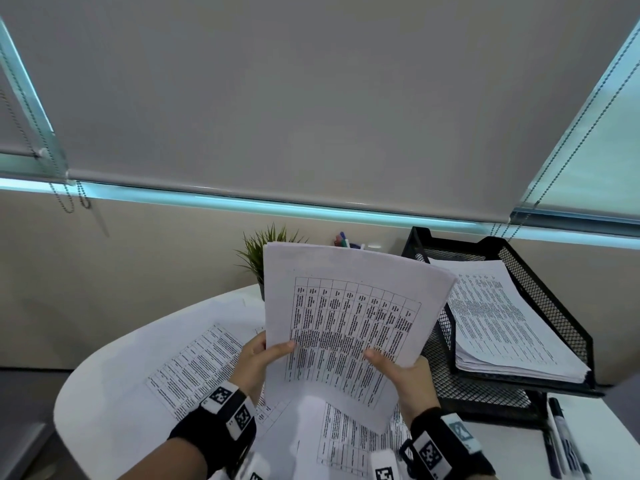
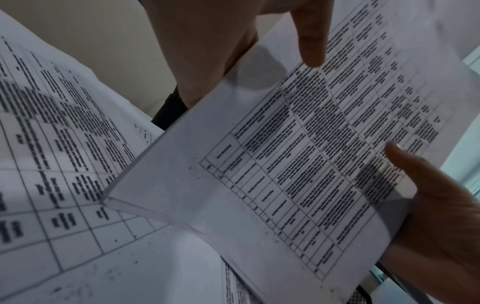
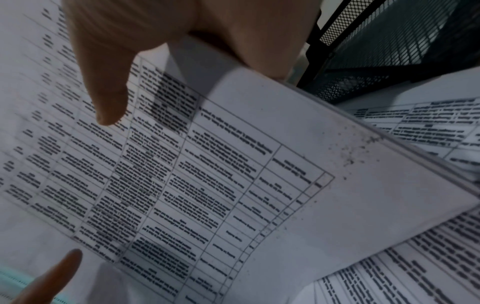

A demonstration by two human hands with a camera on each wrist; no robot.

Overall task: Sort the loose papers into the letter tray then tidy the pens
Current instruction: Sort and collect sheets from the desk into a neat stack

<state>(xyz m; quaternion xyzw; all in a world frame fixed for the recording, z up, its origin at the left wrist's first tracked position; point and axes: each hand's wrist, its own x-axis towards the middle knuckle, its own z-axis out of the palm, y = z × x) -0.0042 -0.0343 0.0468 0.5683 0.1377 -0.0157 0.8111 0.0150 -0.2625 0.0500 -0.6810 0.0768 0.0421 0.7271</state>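
**Paper bundle in both hands, tray not yet reached**

I had the held bundle (image 1: pixel 349 317) up off the desk (image 1: pixel 114 386), tilted, roughly centre of the head view. Left hand (image 1: pixel 258 362) pinched its lower-left edge, thumb on the printed face, fingers behind. Right hand (image 1: pixel 403 375) pinched the lower-right edge the same way. Wrist views confirmed both thumbs on top of the sheets.

Handling, my read:
- Light, thin, floppy. The top edge was already curling back with no support.
- Several sheets, edges not flush, so they could slide against each other and fan out.
- One-handed hold would likely let the bundle droop or shed a sheet. Two opposite edges, near the lower corners, was the sensible grip.
- Creases easily; a firm pinch was enough, no squeeze.

The letter tray (image 1: pixel 554 306) sat at 2 o'clock from the bundle, black mesh, top tier already holding a thick stack (image 1: pixel 502 327). More loose papers (image 1: pixel 194 365) lay flat on the desk at 8 o'clock and under the bundle at 6 o'clock.

Pens (image 1: pixel 562 441) lay on the desk at 4 o'clock, in front of the tray, untouched. More pens stood in a holder (image 1: pixel 344 240) at 12 o'clock, beside a small plant (image 1: pixel 263 251).
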